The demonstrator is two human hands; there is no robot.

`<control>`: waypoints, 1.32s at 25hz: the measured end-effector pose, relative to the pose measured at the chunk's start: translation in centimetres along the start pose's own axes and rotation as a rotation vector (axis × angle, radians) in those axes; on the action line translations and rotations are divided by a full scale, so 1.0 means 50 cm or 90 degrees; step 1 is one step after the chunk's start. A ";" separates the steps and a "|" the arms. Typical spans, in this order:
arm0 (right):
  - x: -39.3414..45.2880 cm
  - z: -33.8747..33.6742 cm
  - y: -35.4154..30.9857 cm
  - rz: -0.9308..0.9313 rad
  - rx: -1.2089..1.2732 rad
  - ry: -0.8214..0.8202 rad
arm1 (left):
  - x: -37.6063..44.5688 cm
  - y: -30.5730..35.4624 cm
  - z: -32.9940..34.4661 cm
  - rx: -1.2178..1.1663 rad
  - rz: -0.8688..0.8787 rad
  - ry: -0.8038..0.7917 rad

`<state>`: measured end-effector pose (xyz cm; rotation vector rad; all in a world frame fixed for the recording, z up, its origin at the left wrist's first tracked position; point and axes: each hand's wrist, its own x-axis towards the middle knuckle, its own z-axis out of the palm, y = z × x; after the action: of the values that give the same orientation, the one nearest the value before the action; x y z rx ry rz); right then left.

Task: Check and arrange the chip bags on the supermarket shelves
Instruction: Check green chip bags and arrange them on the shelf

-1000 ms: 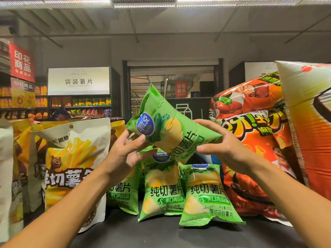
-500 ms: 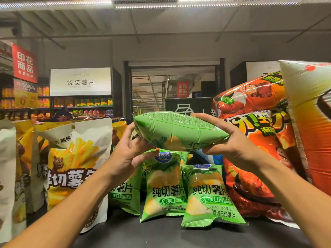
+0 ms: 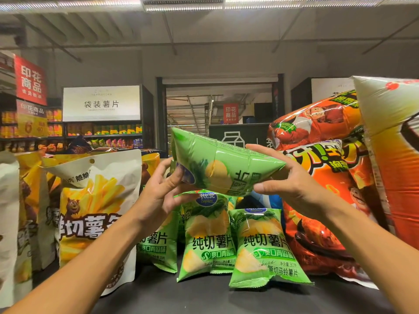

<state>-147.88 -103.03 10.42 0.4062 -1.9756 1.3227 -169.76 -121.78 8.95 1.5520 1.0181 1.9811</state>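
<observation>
I hold a small green chip bag point(image 3: 223, 164) sideways in the air above the shelf, its back seam turned up and its printed front facing down toward me. My left hand point(image 3: 163, 189) grips the bag's left end, thumb on the front. My right hand point(image 3: 288, 180) pinches its right end between fingers on top and thumb below. Below it, three matching green chip bags point(image 3: 258, 243) stand in a row on the dark shelf top point(image 3: 204, 298).
White and yellow fries bags point(image 3: 90, 214) stand at the left. Large orange-red chip bags point(image 3: 322, 177) are stacked at the right, with a big pale-orange bag point(image 3: 394, 141) at the far right. Behind are more stocked shelves point(image 3: 102, 134) and a doorway point(image 3: 217, 114).
The held green bag has rolled from front-facing to seam-up, then tilted so its front lower part shows again. Both hands kept their hold on its ends.
</observation>
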 end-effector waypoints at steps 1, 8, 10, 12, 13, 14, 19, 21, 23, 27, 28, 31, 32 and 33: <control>0.000 0.002 0.000 0.001 -0.016 0.012 | 0.000 0.000 -0.001 0.010 -0.003 0.009; 0.011 0.008 -0.001 0.124 0.004 0.165 | -0.005 0.004 0.000 0.062 0.001 -0.046; 0.011 0.014 -0.004 0.182 0.020 0.140 | -0.006 0.004 0.002 0.053 0.002 -0.055; 0.010 0.022 -0.005 0.222 0.033 0.118 | -0.006 0.004 0.001 0.036 -0.002 -0.065; 0.011 0.023 -0.003 0.232 0.032 0.120 | -0.006 0.004 0.001 0.038 -0.004 -0.069; 0.013 0.024 -0.001 0.236 0.027 0.126 | -0.006 0.003 0.002 0.046 -0.003 -0.072; 0.011 0.017 0.001 0.250 0.009 0.114 | -0.005 -0.003 0.003 0.051 0.008 -0.065; 0.010 0.014 0.004 0.256 0.001 0.113 | -0.004 -0.003 0.002 0.055 0.015 -0.071; 0.010 0.011 0.006 0.261 -0.009 0.123 | -0.004 -0.003 0.001 0.058 0.021 -0.073; 0.012 0.015 0.007 0.252 -0.013 0.151 | -0.003 -0.005 -0.002 0.051 0.055 -0.050; 0.011 0.016 0.010 0.245 -0.018 0.162 | -0.003 -0.005 -0.003 0.041 0.063 -0.044; 0.007 0.022 0.015 0.213 -0.042 0.156 | 0.000 -0.005 -0.005 0.033 0.066 -0.032; 0.007 0.023 0.014 0.203 -0.044 0.155 | 0.001 -0.005 -0.005 0.037 0.063 -0.026; 0.007 0.027 0.011 0.197 -0.040 0.154 | 0.001 -0.005 -0.005 0.041 0.061 -0.016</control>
<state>-148.94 -103.94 9.99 -0.0934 -1.9202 1.4178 -170.03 -121.63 8.77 1.6840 1.0250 2.0052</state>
